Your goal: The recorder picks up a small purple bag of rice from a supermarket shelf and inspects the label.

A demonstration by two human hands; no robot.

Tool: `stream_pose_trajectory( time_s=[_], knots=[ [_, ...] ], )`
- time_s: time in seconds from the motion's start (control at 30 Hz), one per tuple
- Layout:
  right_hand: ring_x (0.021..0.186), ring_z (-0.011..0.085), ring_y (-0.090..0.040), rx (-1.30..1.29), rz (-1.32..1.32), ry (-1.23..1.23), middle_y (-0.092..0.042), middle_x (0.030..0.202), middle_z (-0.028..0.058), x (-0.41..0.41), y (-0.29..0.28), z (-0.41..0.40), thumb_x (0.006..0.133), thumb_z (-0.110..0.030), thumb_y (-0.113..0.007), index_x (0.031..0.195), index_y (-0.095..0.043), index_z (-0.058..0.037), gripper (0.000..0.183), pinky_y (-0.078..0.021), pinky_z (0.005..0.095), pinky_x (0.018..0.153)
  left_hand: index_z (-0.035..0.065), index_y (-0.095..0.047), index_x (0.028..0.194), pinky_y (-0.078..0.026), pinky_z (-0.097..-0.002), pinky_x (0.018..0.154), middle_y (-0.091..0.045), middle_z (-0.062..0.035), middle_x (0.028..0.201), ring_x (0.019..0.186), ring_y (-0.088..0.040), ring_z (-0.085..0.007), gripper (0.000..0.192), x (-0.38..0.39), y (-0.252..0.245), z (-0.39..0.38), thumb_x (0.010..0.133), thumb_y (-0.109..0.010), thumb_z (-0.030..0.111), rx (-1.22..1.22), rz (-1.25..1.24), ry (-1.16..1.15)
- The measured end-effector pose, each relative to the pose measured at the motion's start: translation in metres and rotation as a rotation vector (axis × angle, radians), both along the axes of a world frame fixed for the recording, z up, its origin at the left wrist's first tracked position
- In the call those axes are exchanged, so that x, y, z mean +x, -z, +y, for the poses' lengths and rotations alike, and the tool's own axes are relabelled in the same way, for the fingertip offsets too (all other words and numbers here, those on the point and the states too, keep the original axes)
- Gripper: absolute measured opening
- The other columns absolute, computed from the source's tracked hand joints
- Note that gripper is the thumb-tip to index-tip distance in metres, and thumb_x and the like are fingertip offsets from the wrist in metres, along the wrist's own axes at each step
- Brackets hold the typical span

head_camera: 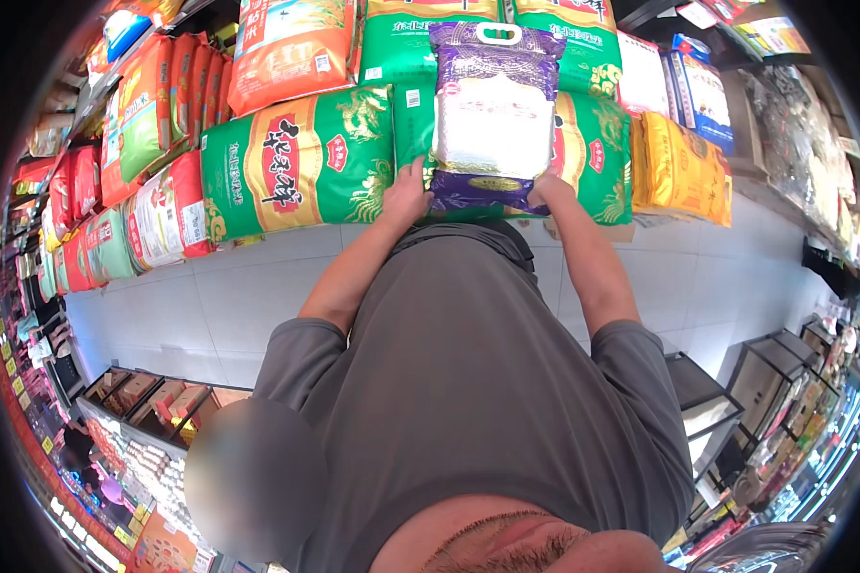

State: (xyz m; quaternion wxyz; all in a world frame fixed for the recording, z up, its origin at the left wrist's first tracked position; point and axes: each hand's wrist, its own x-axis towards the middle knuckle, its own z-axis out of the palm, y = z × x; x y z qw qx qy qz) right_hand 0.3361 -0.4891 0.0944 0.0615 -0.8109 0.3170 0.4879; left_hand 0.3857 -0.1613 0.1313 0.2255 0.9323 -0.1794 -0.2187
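A purple plastic bag of rice (496, 118) with a large clear window and a white carry handle (499, 33) at its top lies before me. My left hand (407, 193) grips its lower left corner, one finger pointing up along the edge. At the lower right corner, my right hand (550, 192) has its fingers closed on the purple plastic. Under the bag and to its sides are large green rice sacks with gold and red print, one at the left (297, 161) and one at the right (593, 157). The fingertips under the purple bag are hidden.
Orange rice sacks (294, 54) stand behind at the left. Yellow packs (684, 168) lie at the right end of the display, beside a bin of clear-wrapped goods (795, 136). Grey floor tiles (258, 301) run between the display and shelves (158, 405) behind me.
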Motion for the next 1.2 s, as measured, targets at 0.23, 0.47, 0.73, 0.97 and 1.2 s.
stream_pose_trajectory(
  time_s=[0.23, 0.47, 0.73, 0.97, 1.2],
  knots=[
    [0.121, 0.0387, -0.064, 0.0, -0.046, 0.054, -0.064, 0.128, 0.0256, -0.002, 0.014, 0.002, 0.076, -0.014, -0.079, 0.149, -0.017, -0.0015, 0.097, -0.0513, 0.0455, 0.101, 0.0162, -0.023, 0.158, -0.057, -0.049, 0.089, -0.031, -0.014, 0.16, 0.121, -0.058, -0.0415, 0.101, 0.007, -0.004, -0.015, 0.074, -0.077, 0.005, -0.054, -0.446, 0.358],
    [0.121, 0.039, -0.064, 0.008, -0.097, 0.086, -0.064, 0.128, 0.0265, -0.005, -0.012, 0.007, 0.078, -0.013, -0.078, 0.148, -0.017, -0.0007, 0.093, -0.0514, 0.0457, 0.101, 0.0189, -0.018, 0.159, -0.06, -0.0486, 0.078, -0.025, -0.0149, 0.164, 0.107, -0.066, -0.0423, 0.112, 0.005, -0.015, -0.015, 0.069, -0.084, 0.012, 0.017, -0.132, 0.284],
    [0.12, 0.0388, -0.064, 0.005, -0.084, 0.092, -0.064, 0.127, 0.0269, -0.002, -0.018, 0.009, 0.08, -0.013, -0.077, 0.147, -0.019, -0.0008, 0.089, -0.0518, 0.0457, 0.1, 0.0216, -0.017, 0.16, -0.06, -0.0473, 0.074, -0.025, -0.0148, 0.164, 0.092, -0.071, -0.0384, 0.118, 0.006, -0.019, -0.017, 0.065, -0.086, 0.016, 0.043, -0.096, 0.281],
    [0.12, 0.0385, -0.064, 0.005, -0.079, 0.088, -0.065, 0.126, 0.0264, -0.001, -0.023, 0.009, 0.08, -0.013, -0.077, 0.147, -0.02, -0.0004, 0.089, -0.0518, 0.0453, 0.1, 0.0231, -0.018, 0.16, -0.06, -0.0474, 0.072, -0.025, -0.014, 0.165, 0.089, -0.071, -0.0382, 0.108, 0.004, -0.015, -0.017, 0.07, -0.074, 0.006, 0.034, -0.11, 0.258],
    [0.121, 0.0357, -0.063, 0.027, -0.017, 0.034, -0.062, 0.13, 0.0272, 0.002, -0.023, 0.008, 0.083, -0.018, -0.073, 0.148, -0.012, 0.0059, 0.092, -0.0506, 0.0424, 0.1, 0.0244, -0.02, 0.16, -0.059, -0.0482, 0.071, -0.027, -0.0126, 0.164, 0.088, -0.071, -0.0385, 0.1, 0.005, -0.02, -0.016, 0.073, -0.066, 0.004, 0.024, -0.066, 0.237]
  ],
)
